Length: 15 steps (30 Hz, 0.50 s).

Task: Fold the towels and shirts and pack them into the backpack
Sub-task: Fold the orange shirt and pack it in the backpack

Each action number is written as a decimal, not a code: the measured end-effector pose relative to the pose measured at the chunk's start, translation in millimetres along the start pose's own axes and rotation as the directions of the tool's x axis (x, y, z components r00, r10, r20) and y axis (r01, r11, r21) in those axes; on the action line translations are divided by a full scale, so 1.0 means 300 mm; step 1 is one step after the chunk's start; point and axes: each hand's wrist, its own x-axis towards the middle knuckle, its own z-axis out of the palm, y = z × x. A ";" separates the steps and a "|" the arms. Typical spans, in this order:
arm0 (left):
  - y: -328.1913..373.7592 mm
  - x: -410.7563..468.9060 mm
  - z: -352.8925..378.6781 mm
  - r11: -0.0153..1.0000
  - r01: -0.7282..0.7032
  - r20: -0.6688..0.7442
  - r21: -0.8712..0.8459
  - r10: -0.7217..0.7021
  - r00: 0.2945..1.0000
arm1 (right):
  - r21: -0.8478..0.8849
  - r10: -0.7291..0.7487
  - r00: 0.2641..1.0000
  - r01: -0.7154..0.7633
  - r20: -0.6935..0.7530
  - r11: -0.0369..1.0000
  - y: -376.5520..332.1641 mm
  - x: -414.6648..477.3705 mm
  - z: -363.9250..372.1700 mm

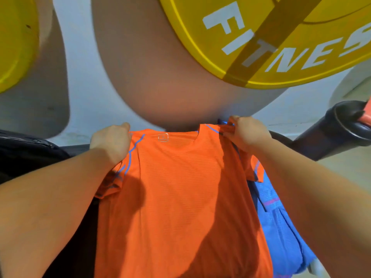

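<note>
Orange shirt (176, 187) is stretched in the middle, held by its two shoulders, I think so that the cloth lies straight before folding. The left hand (110, 141) grips the left shoulder with curled fingers, and the right hand (245, 133) pinches the right one. A blue garment (281, 227) lies at the near right. At the left is a black zipped bag (24, 149), probably the backpack.

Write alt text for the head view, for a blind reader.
The left hand and right hand grip an orange shirt at its shoulders. A blue garment lies at its right; a yellow weight plate is behind.
</note>
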 end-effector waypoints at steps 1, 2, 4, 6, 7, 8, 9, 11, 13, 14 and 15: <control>0.003 -0.005 0.014 1.000 0.028 0.026 -0.011 -0.028 0.999 | 0.047 0.034 0.999 -0.034 0.008 0.998 0.006 -0.006 0.004; 0.010 -0.014 0.022 0.998 0.061 0.035 -0.024 -0.060 0.998 | 0.106 0.067 0.998 -0.067 0.010 0.992 0.017 -0.012 0.007; 0.041 -0.039 0.017 0.994 0.106 -0.010 -0.032 -0.106 0.994 | 0.221 0.124 0.992 -0.119 -0.011 0.968 0.044 -0.029 0.004; 0.105 -0.082 -0.008 0.996 0.084 -0.120 -0.032 -0.087 0.989 | 0.303 0.164 0.985 -0.140 -0.053 0.942 0.076 -0.053 -0.006; 0.151 -0.111 -0.019 0.998 0.031 -0.173 -0.053 -0.040 0.984 | 0.332 0.187 0.980 -0.154 -0.069 0.931 0.093 -0.068 -0.012; 0.206 -0.149 -0.031 0.996 -0.035 -0.210 -0.085 0.017 0.978 | 0.351 0.213 0.973 -0.172 -0.083 0.921 0.112 -0.085 -0.015; 0.266 -0.193 -0.040 0.988 -0.098 -0.217 -0.118 0.071 0.973 | 0.356 0.241 0.966 -0.194 -0.095 0.914 0.129 -0.104 -0.014; 0.391 -0.281 -0.038 0.967 -0.177 -0.120 -0.185 0.157 0.980 | 0.321 0.300 0.948 -0.253 -0.107 0.913 0.159 -0.145 -0.004; 0.496 -0.345 -0.007 0.955 -0.213 0.010 -0.206 0.219 0.976 | 0.274 0.337 0.937 -0.303 -0.086 0.913 0.181 -0.184 0.010; 0.532 -0.365 0.019 0.955 -0.224 0.053 -0.196 0.238 0.970 | 0.265 0.343 0.937 -0.316 -0.062 0.911 0.188 -0.202 0.018; 0.557 -0.375 0.044 0.956 -0.228 0.079 -0.184 0.246 0.966 | 0.269 0.346 0.938 -0.324 -0.035 0.907 0.195 -0.218 0.027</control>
